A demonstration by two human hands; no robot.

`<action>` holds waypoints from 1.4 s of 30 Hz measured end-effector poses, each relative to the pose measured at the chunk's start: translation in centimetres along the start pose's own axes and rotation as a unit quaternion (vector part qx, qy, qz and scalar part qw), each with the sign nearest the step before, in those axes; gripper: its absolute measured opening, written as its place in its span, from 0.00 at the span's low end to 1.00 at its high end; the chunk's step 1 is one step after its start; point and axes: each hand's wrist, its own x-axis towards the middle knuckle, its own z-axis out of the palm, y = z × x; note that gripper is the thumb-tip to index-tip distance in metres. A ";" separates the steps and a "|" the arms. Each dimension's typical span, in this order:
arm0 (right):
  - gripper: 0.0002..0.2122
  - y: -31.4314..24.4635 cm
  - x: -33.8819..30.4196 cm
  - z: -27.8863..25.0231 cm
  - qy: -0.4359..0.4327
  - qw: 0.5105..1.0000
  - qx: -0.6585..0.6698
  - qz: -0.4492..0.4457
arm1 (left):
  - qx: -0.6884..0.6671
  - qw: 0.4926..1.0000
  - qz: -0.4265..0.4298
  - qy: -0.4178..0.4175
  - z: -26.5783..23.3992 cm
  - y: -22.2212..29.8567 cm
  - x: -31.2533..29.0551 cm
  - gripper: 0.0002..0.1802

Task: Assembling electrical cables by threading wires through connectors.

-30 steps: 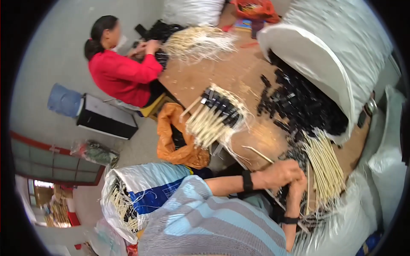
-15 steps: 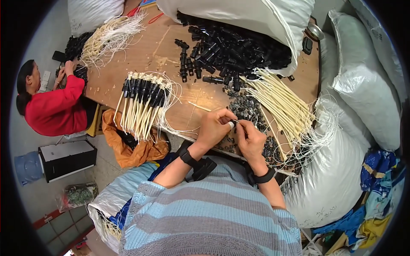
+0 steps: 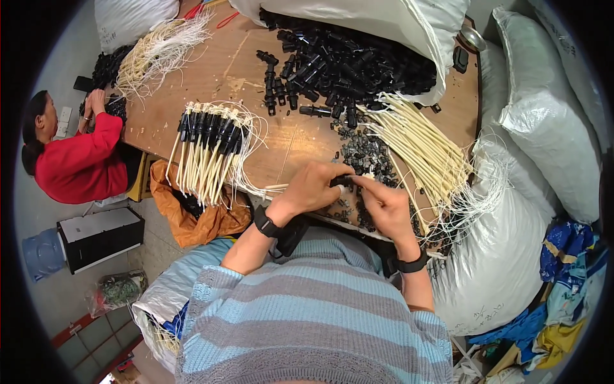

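Between my two hands is a black plastic fitting [image 3: 343, 181], with a small cream tip [image 3: 369, 175] showing at its right end. My left hand [image 3: 312, 187] is closed around the fitting's left part. A cream-coloured tube [image 3: 276, 187] sticks out to the left of that hand. At the fitting's right end, the fingers of my right hand [image 3: 390, 210] are closed, the index finger against the tip. Loose small dark parts [image 3: 366, 152] lie spread on the table just beyond my hands.
Left of my hands lies a bundle of cream tubes with black fittings [image 3: 211, 137]. Plain cream tubes with white strings [image 3: 425, 153] lie at the right. Black fittings [image 3: 358, 70] spill from a white sack [image 3: 358, 13]. A co-worker in red [image 3: 80, 157] sits far left.
A black fitting now shows between my hands, where earlier my fingertips pinched something thin. Both hands have shifted slightly, and the co-worker's hands have come together.
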 end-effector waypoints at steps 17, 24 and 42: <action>0.08 -2.2 3.2 5.3 0.033 0.926 -0.295 -0.235 | 0.248 0.912 0.113 0.307 -5.5 -1.4 -3.3 0.08; 0.05 -3.0 4.0 5.5 -0.007 0.948 -0.272 -0.165 | 0.381 0.797 -0.099 0.458 -16.2 -8.3 -7.4 0.11; 0.09 1.1 1.7 -6.7 0.069 0.848 -0.524 0.039 | 0.268 0.917 0.125 0.266 -3.3 -9.2 7.0 0.16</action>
